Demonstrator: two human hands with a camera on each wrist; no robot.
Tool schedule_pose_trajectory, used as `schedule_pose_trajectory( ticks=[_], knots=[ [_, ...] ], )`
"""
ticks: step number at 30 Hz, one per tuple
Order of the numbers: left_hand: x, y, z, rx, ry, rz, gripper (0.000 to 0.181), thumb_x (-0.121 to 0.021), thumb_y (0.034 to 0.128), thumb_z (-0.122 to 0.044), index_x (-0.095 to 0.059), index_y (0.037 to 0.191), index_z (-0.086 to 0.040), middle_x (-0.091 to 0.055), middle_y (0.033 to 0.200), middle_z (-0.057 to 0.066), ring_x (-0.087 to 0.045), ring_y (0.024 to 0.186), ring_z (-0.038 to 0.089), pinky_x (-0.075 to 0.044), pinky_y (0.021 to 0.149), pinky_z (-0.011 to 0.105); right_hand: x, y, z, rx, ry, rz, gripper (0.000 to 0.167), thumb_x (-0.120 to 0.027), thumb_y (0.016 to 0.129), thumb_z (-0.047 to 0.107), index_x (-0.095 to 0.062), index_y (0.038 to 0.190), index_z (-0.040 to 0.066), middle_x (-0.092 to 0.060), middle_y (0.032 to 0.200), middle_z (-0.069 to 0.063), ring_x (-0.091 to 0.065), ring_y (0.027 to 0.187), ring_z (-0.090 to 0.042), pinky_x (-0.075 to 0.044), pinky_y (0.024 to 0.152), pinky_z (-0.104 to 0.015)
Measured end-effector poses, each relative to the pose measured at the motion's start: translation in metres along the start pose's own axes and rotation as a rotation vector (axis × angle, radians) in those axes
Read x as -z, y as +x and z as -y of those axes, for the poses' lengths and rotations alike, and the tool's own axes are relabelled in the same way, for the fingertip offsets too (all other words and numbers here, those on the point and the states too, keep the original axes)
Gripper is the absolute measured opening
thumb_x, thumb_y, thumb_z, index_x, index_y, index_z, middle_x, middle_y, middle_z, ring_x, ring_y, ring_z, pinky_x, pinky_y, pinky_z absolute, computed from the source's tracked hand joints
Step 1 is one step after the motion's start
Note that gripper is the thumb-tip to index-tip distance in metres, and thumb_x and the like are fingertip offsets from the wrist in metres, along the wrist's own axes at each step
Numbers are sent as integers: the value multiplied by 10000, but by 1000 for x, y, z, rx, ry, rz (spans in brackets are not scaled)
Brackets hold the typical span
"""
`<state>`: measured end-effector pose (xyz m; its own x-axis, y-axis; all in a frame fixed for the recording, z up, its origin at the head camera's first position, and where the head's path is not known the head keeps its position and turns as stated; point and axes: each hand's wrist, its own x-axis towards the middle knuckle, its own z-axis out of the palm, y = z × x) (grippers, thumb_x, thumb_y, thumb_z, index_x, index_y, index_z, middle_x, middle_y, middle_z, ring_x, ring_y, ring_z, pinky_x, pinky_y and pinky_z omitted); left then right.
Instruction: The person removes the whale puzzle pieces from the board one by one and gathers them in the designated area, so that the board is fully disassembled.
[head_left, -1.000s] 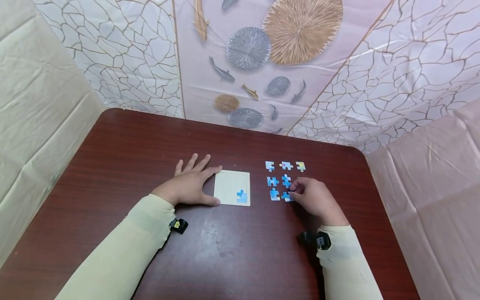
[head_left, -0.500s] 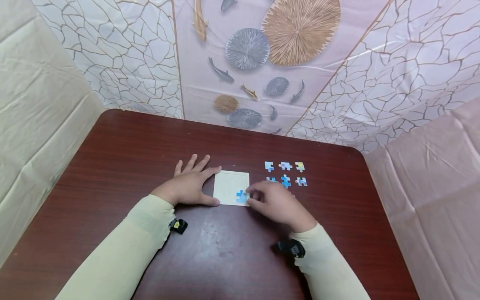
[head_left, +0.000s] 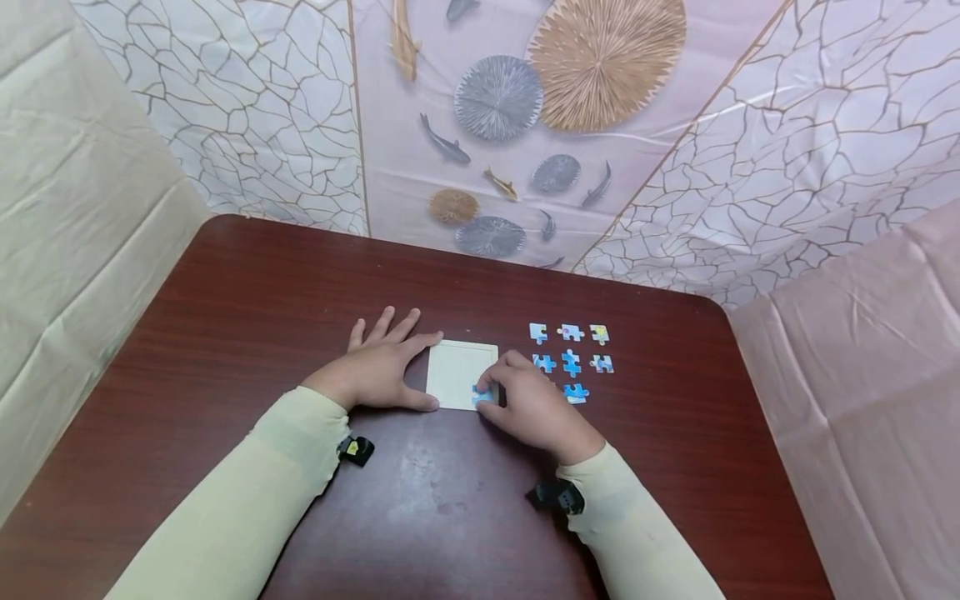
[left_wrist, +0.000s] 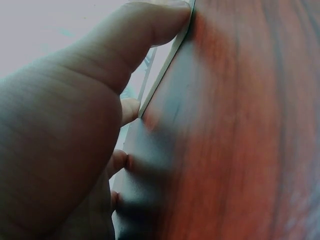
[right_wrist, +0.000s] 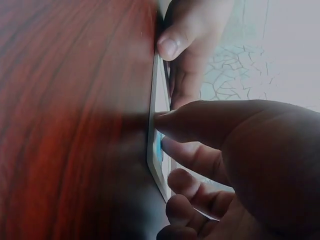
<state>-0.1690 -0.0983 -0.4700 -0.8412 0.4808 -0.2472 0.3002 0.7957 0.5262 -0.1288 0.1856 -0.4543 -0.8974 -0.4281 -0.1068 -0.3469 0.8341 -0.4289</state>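
Note:
A shallow pale square puzzle tray (head_left: pixel 459 367) lies on the table, with a blue jigsaw piece (head_left: pixel 477 396) in its lower right corner. My right hand (head_left: pixel 528 408) reaches over that corner, thumb and index finger pinching the piece and partly covering it. In the right wrist view a sliver of blue shows beside the index fingertip, and the thumb is at the tray's rim. My left hand (head_left: pixel 378 375) rests at the tray's left side, fingers spread and straight. Its thumb touches the near left corner and its index finger the far left corner.
Right of the tray lie several loose jigsaw pieces in rows, including a yellow-patterned piece (head_left: pixel 599 334) and a blue piece (head_left: pixel 575 392). My right hand covers part of the nearest row. Patterned cloth (head_left: pixel 487 200) hangs behind the dark red table (head_left: pixel 300 267).
My right hand has moved left from the loose pieces to the tray and taken hold of the blue jigsaw piece there. The left hand and tray stay in place.

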Motion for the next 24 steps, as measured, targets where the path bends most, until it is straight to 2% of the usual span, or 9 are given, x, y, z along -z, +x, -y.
schedule_pose_trajectory(
  ticks=[6,13,18,21,24],
  knots=[
    [1,-1,-1,-6,2,-5,1109,-876,859,-733,-352,1777,-397,-32,1920,82,126,1762,459,78,1316,818,0,0,0,-38,5,2,435,-899,985,303,-749,1354,127,-660,1208,-40,-592,983,-174,-595,890,-377],
    [1,1,0,-11,4,-9,1102,-875,861,-726,-362,1775,-387,-46,1919,97,107,1761,475,69,1309,830,1,2,-1,-43,45,4,367,-915,969,271,-717,1254,152,-634,1160,-25,-575,986,-166,-587,879,-368],
    [0,1,0,-12,6,-10,1110,-877,857,-733,-360,1776,-387,-45,1919,95,119,1762,466,69,1313,826,2,1,-2,14,89,2,301,-867,1008,208,-617,1177,206,-633,972,32,-594,863,-144,-567,807,-353],
    [-1,1,0,-10,4,-8,1111,-876,855,-738,-357,1775,-395,-38,1919,87,122,1762,460,68,1314,825,9,-4,-4,63,100,3,236,-819,1040,168,-638,1180,226,-647,894,79,-609,798,-120,-558,785,-345],
    [-1,1,1,-9,1,-8,1108,-875,855,-740,-355,1774,-405,-32,1920,79,121,1763,459,69,1312,826,22,-9,-11,104,114,10,192,-798,1051,139,-703,1188,235,-695,913,110,-639,819,-81,-580,804,-333]
  ],
)
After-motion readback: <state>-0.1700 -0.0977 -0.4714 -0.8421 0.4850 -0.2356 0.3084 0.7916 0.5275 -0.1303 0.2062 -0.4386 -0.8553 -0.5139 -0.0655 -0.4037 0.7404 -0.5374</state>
